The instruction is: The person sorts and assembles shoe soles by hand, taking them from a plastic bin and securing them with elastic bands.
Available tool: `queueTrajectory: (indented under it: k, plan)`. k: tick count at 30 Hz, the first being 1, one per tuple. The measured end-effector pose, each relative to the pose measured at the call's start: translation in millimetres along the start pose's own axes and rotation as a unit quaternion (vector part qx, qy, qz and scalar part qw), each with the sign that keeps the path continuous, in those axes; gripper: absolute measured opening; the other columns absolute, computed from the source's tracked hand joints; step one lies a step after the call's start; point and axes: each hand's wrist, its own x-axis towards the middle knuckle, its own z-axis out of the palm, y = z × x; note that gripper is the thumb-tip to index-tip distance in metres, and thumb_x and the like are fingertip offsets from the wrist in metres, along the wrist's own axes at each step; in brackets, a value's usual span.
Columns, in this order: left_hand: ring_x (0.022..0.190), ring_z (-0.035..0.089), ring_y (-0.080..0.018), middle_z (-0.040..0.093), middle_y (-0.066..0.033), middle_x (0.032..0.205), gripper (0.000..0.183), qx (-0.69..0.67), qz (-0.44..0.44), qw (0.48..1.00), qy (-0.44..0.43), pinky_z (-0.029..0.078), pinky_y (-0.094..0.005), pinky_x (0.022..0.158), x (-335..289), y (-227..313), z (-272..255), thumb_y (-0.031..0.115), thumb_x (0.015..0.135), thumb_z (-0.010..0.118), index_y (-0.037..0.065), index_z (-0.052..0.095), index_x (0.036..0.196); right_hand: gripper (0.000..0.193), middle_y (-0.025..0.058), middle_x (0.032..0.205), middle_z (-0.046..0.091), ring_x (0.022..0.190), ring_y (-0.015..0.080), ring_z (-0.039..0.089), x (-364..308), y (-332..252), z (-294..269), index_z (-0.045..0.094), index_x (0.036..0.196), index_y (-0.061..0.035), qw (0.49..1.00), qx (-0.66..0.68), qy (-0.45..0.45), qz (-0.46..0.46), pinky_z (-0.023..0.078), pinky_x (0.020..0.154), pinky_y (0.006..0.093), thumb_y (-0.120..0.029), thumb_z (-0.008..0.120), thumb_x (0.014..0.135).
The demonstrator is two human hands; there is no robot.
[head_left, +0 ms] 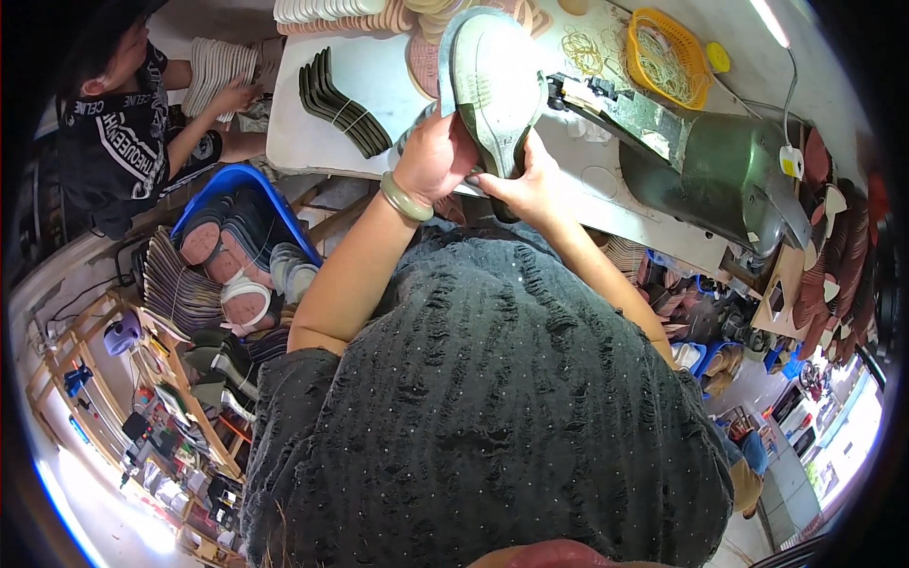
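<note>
Over the near edge of the white worktable, I hold a shoe insole [488,80] upright in both hands. Its broad upper part looks pale and washed out by the light, and its narrow lower part is dark green. My left hand [437,163], with a green bangle on the wrist, is closed round its left side. At the lower right, my right hand [532,180] grips it with the thumb in front; the other fingers are partly hidden. A machine head [592,95] with dark metal parts sits close to the insole's right edge.
The machine's green body [724,170] extends right. A banded stack of dark insoles [343,104] lies left on the worktable [284,142]. A yellow basket [705,71] holds rubber bands. A blue crate [308,241] stands lower left; a person [123,142] works beyond it.
</note>
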Motion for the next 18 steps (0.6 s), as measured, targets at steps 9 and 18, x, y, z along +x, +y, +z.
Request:
queueTrajectory:
  k: [9,18]
  plan:
    - [0.071,0.057,-0.0204,0.063,-0.0095,0.08,0.041,0.424,0.239,0.867,0.105,0.046,-0.0319,0.068,9.0,-12.6,31.7,0.031,0.102,0.033,-0.003,0.057,0.098,0.069,0.0231,0.09,0.065,0.082,0.0365,0.066,-8.1,-19.6,-20.6,0.043,0.12,0.0015,0.985,-0.165,0.048,0.007,0.053,0.07,0.0399,-0.026,0.079,0.068]
    - [0.084,0.054,-0.0122,0.063,-0.0073,0.092,0.038,0.408,0.084,0.909,0.029,0.045,-0.0271,0.078,25.6,-15.7,24.2,0.03,0.1,0.044,-0.005,0.057,0.105,0.068,0.0215,0.091,0.063,0.092,0.0345,0.062,-15.6,0.8,-56.3,0.052,0.107,0.0065,0.988,-0.118,-0.08,0.063,0.049,0.082,0.0348,-0.046,0.076,0.071]
